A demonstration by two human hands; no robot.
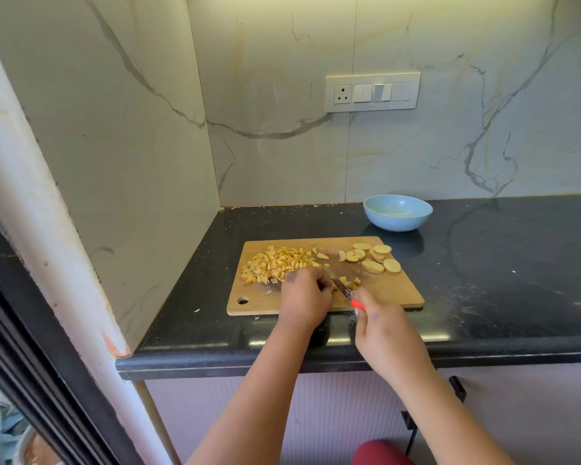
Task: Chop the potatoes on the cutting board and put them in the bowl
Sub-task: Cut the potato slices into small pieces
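Head view: cutting board (393, 290) near counter edge (282, 359).

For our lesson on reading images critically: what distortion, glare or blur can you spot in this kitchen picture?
Head view: wide-angle bending curves the pillar and countertop edge; window light glints off that polished edge; the knife blade is slightly smeared; the bowl and potato slices stay sharp.

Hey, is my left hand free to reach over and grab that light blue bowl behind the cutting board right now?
Probably not yet. The left hand is pressing down potato pieces beside the orange-handled knife. Once it lets go, the path to the light blue bowl looks open, crossing only the wooden cutting board.
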